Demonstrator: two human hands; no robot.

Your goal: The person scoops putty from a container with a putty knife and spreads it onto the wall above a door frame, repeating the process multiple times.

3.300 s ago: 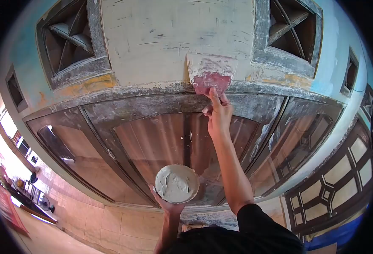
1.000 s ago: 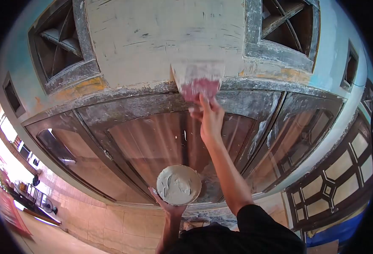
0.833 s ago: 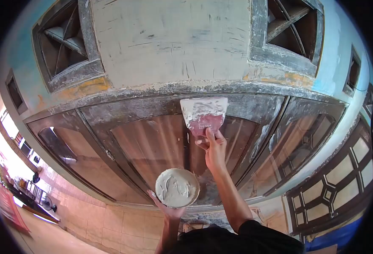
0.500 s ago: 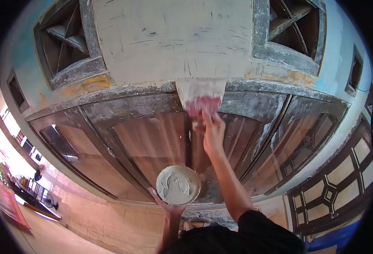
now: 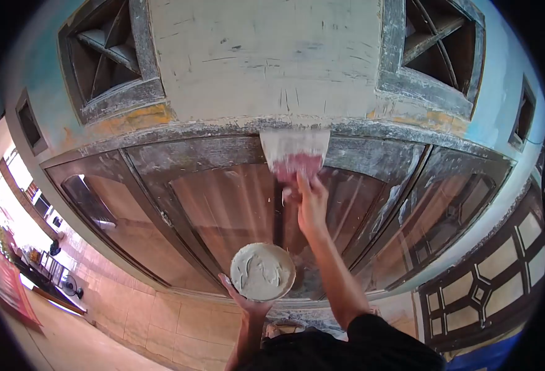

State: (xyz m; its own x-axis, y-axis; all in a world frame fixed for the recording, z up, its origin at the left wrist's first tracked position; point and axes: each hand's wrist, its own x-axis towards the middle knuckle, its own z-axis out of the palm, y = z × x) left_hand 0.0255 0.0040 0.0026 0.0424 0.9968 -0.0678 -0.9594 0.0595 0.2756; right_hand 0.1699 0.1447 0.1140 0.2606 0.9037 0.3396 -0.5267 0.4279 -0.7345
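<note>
Right hand [image 5: 311, 201]: we pinch 1 scraper [image 5: 295, 145] by its red base [image 5: 298, 166] (blade likely springy) | left hand [image 5: 251, 303]: we cup 1 bowl [image 5: 292, 267] underneath, likely weighty with soft putty [image 5: 261, 273]

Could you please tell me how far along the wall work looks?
The pale wall panel looks mostly coated. In hand, the right hand holds a scraper near its lower edge; the left hand holds a bowl of pale paste. Probably left: the panel's dark marks and the orange patches beside it.
</note>
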